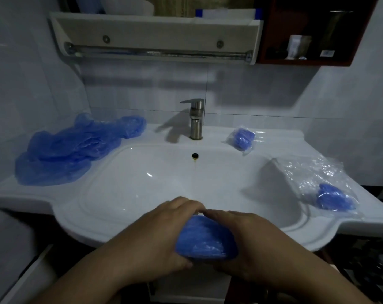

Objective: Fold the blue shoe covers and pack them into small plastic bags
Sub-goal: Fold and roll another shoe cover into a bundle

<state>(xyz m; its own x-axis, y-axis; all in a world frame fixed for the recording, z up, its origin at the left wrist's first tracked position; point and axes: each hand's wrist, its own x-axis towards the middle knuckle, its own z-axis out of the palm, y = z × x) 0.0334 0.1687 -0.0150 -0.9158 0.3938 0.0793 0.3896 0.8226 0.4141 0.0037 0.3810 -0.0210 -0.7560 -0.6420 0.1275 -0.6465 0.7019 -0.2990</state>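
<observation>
Two hands are working over the near rim of the white sink [111, 218], the largest thing I am watching, its basin running from left to right with the faucet [196, 119] standing at the far edge. On the far left counter a loose heap of unfolded blue shoe covers [69, 150] is lying, crumpled and spread wide. On the right counter a stack of clear plastic bags [313, 174] is resting, with one packed bundle [334, 197] at its near end, and a second packed bag [242, 138] is sitting farther off, just right of the faucet.

Near the middle, I am seeing the left hand [159, 235] and the right hand [247, 240] closing on the folded shoe cover [205, 239] from both sides. The left fingers [186, 205] are lying together and curling over its far edge, thumb pressing beneath at the near edge; the right fingers [219, 215] are also held together, laid flat across the top, meeting the left fingertips.

I am judging this cover to be very light, thin, soft and rather slippery film, likely to spring open if released. Holding it flat, squeezed from both ends with a thumb below, looks the safest grip before it is slid into a bag.
</observation>
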